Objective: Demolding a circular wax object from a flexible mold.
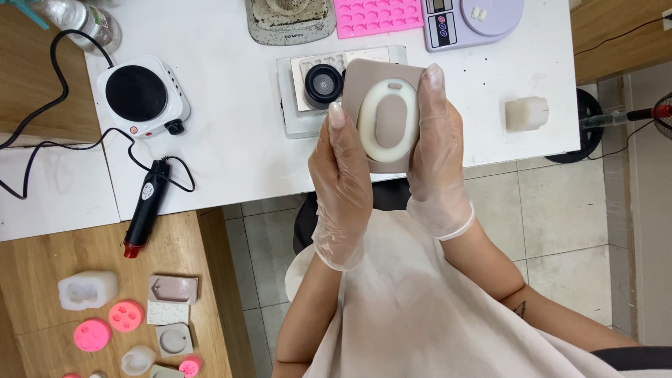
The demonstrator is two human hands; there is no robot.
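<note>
Above the near edge of the white tabletop (231, 140), both gloved hands hold a taupe silicone mould (387, 115) with a white oval ring cast (387, 119) seated in it. Left hand (343, 189) grips its left side, right hand (437, 164) its right, fingers extended upward. Bare tabletop lies left; a small black lens (322, 85) sits just behind.

We see a taupe mould (387, 115) with a cream oval ring (369, 122), a pink tray (374, 15), a lilac scale (473, 21), and a white table (238, 112).
</note>
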